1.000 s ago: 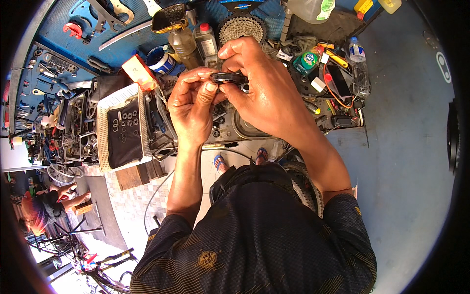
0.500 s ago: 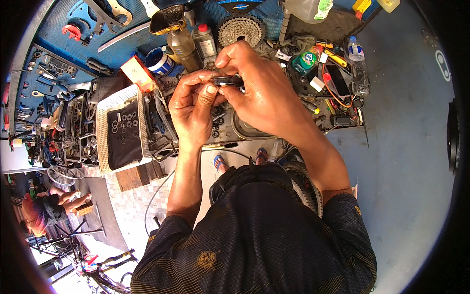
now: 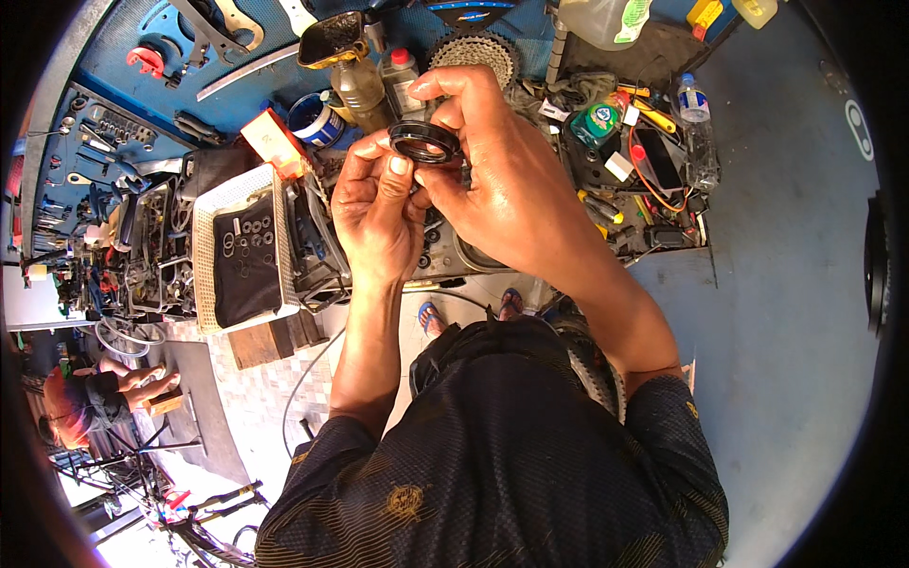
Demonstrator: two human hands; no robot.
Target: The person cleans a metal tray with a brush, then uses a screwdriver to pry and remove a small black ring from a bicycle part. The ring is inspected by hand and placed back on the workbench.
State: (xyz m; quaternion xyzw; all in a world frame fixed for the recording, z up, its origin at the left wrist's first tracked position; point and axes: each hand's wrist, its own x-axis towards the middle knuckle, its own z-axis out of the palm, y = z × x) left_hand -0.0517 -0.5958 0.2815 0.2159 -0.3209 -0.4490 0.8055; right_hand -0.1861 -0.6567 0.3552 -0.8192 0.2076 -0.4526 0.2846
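Observation:
Between both hands, above the workbench, is a black ring-shaped part (image 3: 423, 127), its open centre now facing up toward me. My left hand (image 3: 381, 210) pinches it from the left, with the thumb on its near edge and the fingers curled behind. On the other side my right hand (image 3: 497, 156) grips it by the thumb, which lies at its lower right edge, while the index finger arches above it. Part of the ring's right edge is covered by the right fingers. Below the hands, small dark round parts lie on the bench, partly hidden by my wrists.
At left stands a cream plastic basket (image 3: 205, 275) with rings and washers on dark cloth. Behind are a funnel (image 3: 331, 40) on a bottle, a red-capped bottle (image 3: 401, 76) and a cassette sprocket (image 3: 483, 52). A water bottle (image 3: 696, 123) stands right. Another person (image 3: 80, 407) sits far left.
The ring has tilted from nearly edge-on to showing its open face. My right index finger has lifted slightly, and both hands stay on the part.

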